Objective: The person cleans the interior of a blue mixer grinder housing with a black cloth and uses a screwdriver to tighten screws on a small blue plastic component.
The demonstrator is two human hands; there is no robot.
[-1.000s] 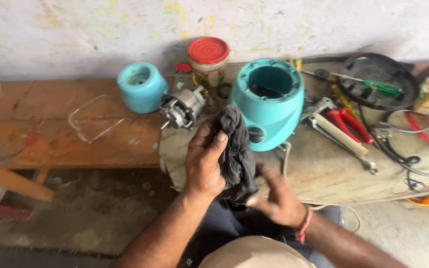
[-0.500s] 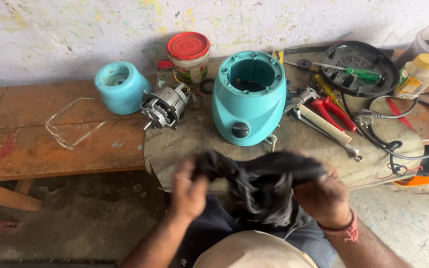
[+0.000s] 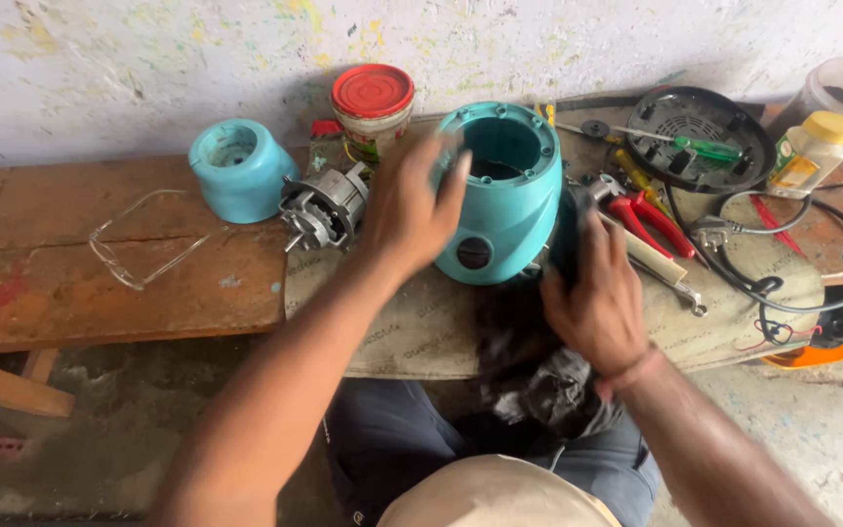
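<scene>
Near the back edge of the bench [image 3: 100,293], on its grey mat, the teal housing [image 3: 500,195] stands upright, open mouth up and seemingly empty, between my hands. My left hand [image 3: 412,210] spreads open-fingered on its left wall, gripping nothing. My right hand [image 3: 597,293], equally near, presses a dark cloth [image 3: 539,381] against its right side.

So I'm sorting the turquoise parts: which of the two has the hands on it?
The larger turquoise housing at centre, with a round hole in its side. The left hand and right hand flank it; the small turquoise cap sits untouched, off to the left.
</scene>
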